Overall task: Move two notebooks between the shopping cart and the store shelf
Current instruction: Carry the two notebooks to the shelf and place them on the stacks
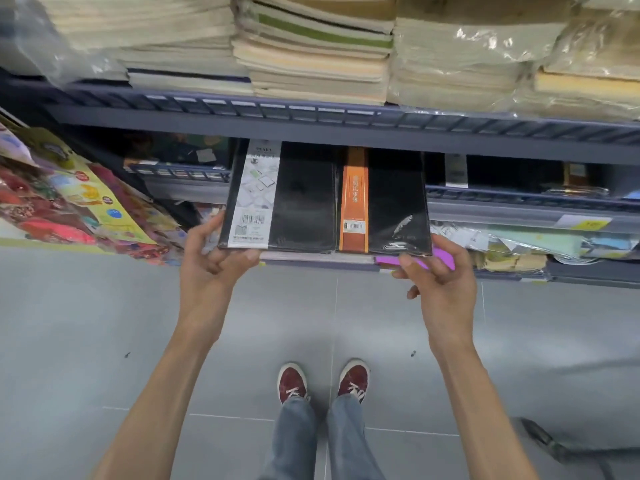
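Two black notebooks lie side by side, half under the upper shelf rail (346, 128). The left notebook (301, 199) has a white paper band, the right notebook (394, 202) an orange band. My left hand (211, 258) grips the left notebook's near left corner, thumb on top. My right hand (440, 275) holds the right notebook's near right corner. Both notebooks stick out toward me over the lower shelf's front edge (318, 261). No shopping cart is in view.
Stacks of pale notebooks (311, 53) fill the upper shelf, some in plastic wrap. Colourful packets (79, 202) hang at the left. Purple sheets (443, 259) and papers lie on the bottom shelf at the right. Grey tiled floor (104, 323) and my red shoes (291, 382) are below.
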Available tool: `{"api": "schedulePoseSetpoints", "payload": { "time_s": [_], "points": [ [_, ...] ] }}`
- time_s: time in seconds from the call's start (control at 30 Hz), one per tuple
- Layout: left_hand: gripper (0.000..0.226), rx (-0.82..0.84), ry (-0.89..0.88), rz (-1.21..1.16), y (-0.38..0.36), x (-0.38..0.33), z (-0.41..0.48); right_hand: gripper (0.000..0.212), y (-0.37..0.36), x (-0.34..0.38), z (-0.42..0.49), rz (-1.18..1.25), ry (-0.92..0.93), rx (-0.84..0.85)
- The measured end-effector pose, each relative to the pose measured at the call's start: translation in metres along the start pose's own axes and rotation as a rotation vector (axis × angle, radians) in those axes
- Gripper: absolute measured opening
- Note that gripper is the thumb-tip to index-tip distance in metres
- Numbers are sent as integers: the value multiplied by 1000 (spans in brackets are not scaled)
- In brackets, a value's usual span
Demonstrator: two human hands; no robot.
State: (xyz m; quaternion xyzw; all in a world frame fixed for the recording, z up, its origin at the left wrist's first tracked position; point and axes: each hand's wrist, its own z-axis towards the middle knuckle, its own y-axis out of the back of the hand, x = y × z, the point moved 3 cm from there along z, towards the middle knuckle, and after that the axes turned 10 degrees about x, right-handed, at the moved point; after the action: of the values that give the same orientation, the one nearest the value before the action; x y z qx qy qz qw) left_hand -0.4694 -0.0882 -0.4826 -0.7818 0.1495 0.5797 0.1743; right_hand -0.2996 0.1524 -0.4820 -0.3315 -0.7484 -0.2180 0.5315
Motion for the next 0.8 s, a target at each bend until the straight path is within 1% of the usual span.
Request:
{"api": "schedulePoseSetpoints", "payload": {
  "time_s": [0.13,0.33,0.53,0.67,0.8],
  "points": [
    [69,-38,-70,36,-2,-2,2,44,-1,-4,2,-17,31,-70],
    [49,-122,-119,116,-2,4,9,39,-7,-11,8,-9,87,-132],
    [48,-184,-149,195,0,13,23,38,-9,-18,23,-7,155,-157],
    [49,-176,-154,230,3,16,29,34,-12,-22,31,21,211,-169],
    [50,-139,-176,268,7,17,31,31,-15,-24,39,21,225,-179]
  ]
}}
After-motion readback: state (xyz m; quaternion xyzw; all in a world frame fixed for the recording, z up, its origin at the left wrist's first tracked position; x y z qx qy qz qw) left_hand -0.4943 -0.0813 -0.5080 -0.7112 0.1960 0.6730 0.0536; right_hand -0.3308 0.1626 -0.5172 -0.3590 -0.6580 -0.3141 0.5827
